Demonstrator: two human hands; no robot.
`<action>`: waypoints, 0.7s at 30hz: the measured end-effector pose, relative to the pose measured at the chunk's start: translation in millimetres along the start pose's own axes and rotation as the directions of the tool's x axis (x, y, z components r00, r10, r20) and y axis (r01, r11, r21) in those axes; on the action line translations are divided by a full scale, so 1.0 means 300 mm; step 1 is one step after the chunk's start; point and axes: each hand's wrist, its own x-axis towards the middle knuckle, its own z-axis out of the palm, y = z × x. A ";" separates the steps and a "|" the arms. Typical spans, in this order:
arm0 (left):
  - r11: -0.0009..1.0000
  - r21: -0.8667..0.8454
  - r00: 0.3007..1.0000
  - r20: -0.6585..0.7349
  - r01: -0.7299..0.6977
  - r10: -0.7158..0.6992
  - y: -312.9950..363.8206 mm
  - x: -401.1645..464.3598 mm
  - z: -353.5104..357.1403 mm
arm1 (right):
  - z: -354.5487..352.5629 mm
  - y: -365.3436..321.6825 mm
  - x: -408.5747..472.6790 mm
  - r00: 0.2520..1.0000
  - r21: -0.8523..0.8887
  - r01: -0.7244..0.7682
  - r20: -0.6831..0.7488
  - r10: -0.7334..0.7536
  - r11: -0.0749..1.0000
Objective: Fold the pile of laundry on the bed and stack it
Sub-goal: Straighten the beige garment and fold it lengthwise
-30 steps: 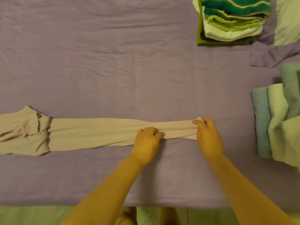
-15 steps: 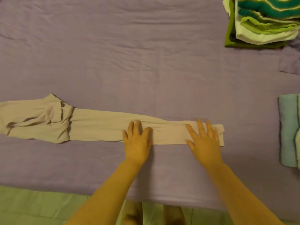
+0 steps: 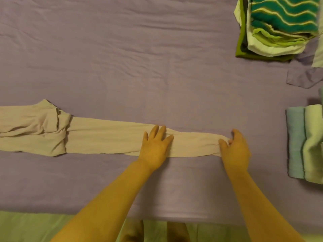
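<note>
Hands work long beige stretchy tights (image 3: 104, 138) on lavender-sheeted bed (image 3: 122, 67): left hand (image 3: 154, 147) pressed flat, fingers spread; right hand (image 3: 235, 149) pinching the toe end.

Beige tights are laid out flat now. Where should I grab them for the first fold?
Probably at the narrow toe end of the beige tights, coming from the right, where the right hand already pinches it. The left hand presses flat mid-leg, which would anchor a fold. The bunched waist end at the left is the thicker, poorer grip.
</note>
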 end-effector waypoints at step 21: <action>0.999 0.028 0.936 -0.351 0.023 -0.012 0.181 0.044 -0.023 | -0.014 0.181 -0.068 0.984 0.223 0.093 0.130 -0.124 0.970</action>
